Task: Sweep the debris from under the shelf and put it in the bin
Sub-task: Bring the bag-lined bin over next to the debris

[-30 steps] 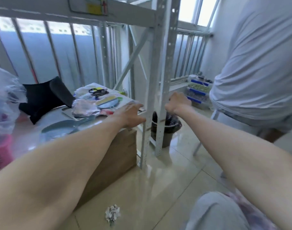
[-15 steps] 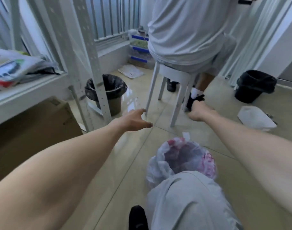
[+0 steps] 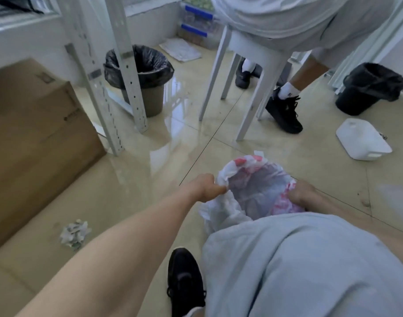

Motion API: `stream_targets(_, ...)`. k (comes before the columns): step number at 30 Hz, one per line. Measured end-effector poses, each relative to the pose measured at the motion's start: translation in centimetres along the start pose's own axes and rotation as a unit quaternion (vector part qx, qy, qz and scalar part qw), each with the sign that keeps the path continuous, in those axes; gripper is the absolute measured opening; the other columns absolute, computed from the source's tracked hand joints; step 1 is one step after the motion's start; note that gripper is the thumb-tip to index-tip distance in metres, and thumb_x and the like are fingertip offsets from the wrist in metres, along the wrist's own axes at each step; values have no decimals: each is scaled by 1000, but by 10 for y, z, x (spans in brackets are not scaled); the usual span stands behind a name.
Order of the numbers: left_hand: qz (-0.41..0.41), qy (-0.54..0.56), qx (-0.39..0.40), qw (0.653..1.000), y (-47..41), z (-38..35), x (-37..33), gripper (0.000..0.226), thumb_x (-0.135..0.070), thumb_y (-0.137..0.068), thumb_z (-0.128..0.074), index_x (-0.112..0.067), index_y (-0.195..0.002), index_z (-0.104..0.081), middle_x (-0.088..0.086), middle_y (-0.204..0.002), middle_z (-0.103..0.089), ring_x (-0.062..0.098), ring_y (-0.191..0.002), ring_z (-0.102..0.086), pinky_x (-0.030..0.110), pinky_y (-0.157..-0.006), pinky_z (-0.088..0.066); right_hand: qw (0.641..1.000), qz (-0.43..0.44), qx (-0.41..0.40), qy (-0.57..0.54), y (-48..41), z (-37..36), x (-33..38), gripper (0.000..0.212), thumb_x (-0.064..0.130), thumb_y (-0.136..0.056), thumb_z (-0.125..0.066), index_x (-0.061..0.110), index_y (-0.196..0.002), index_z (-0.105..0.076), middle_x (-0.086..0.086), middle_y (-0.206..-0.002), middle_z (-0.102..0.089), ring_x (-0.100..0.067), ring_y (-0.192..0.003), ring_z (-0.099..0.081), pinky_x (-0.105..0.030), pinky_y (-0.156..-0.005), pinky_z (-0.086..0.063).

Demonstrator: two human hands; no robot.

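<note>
A white plastic bag with red print (image 3: 255, 188) lines a small bin on the floor just ahead of my knee. My left hand (image 3: 207, 187) pinches the bag's left rim. On the right rim my right hand (image 3: 299, 195) grips the plastic, partly hidden behind my leg. A crumpled wad of paper debris (image 3: 74, 233) lies on the tiles at the lower left, beside the cardboard box (image 3: 35, 138) under the white metal shelf (image 3: 125, 65).
A brown bin with a black liner (image 3: 138, 74) stands behind the shelf posts. A person sits on a white stool (image 3: 244, 72) at the back. A black bin (image 3: 367, 88) and a white plastic jug (image 3: 363, 139) lie to the right. My black shoe (image 3: 184, 280) is below.
My view has swung from the shelf down to the floor. Both hands came down from the shelf posts and took hold of the bag's rim.
</note>
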State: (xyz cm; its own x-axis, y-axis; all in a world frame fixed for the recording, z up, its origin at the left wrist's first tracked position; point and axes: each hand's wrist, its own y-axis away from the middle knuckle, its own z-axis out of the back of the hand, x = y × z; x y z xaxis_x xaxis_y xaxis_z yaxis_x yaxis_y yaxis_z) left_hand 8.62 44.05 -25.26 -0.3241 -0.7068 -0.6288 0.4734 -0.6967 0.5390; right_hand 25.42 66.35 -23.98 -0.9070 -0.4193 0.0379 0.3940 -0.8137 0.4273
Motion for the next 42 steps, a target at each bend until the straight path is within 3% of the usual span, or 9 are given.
stream_targets(3,-13,99,-23,995,1,-6,5,38,-38,-89,-54,-1,-91,-63,19,-98,-70,35,-89,-70,43,-82,-58,998,-30,1,-54,3,4,16,33,23,-93,-55,-4,-112,-60,-25,-117,-62,-39,-98,-62,-30,-62,-48)
stream_targets(7,-22,84,-98,991,5,13,15,32,-26,-94,-46,-12,-65,-46,10,-77,-61,36,-86,-68,40,-72,-53,987,-28,56,-145,-5,11,51,23,15,-87,-63,-5,-97,-59,-26,-104,-64,-35,-81,-67,-32,-51,-52)
stream_targets(9,-12,73,-134,988,5,32,31,31,-25,-95,-45,-11,-68,-48,11,-80,-62,36,-85,-66,36,-68,-49,983,-3,64,-172,-10,10,78,16,11,-88,-58,-5,-87,-56,-26,-100,-63,-33,-74,-64,-31,-51,-51)
stream_targets(12,9,75,-183,980,7,65,66,25,-28,-93,-46,-9,-80,-54,19,-95,-67,36,-86,-66,36,-71,-52,977,54,54,-199,-17,0,127,27,15,-92,-50,-7,-105,-58,-25,-105,-63,-36,-81,-65,-37,-56,-55)
stream_targets(17,42,157,-213,963,13,111,118,29,-15,-83,-46,9,-87,-62,22,-85,-68,33,-76,-70,49,-67,-60,983,158,-76,-57,-10,4,212,26,16,-92,-55,-4,-105,-63,-31,-114,-61,-44,-108,-59,-40,-84,-48)
stream_targets(23,61,301,-169,936,14,112,130,30,-15,-83,-55,12,-95,-62,24,-96,-68,36,-81,-72,52,-70,-60,975,200,-94,-23,-32,21,249,31,25,-97,-46,-3,-86,-52,-37,-108,-59,-46,-96,-58,-34,-69,-36)
stream_targets(28,43,307,-243,919,8,113,130,19,-4,-64,-48,7,-71,-61,25,-80,-68,37,-79,-72,53,-62,-60,980,181,-67,-37,-35,26,253,41,29,-97,-43,-9,-91,-58,-31,-98,-59,-36,-82,-53,-32,-69,-39)
stream_targets(38,80,347,-335,873,33,153,168,21,6,-76,-55,15,-89,-69,26,-88,-72,31,-73,-74,41,-60,-62,967,220,18,-124,-12,-2,302,23,11,-87,-53,3,-66,-49,-14,-72,-50,-24,-58,-49,-27,-49,-43)
stream_targets(42,105,336,-371,859,52,162,191,18,3,-80,-58,9,-89,-73,17,-84,-74,24,-72,-73,31,-57,-61,954,263,51,-134,-4,-18,326,22,7,-84,-55,-14,-82,-61,-15,-73,-55,-26,-64,-57,-45,-61,-56)
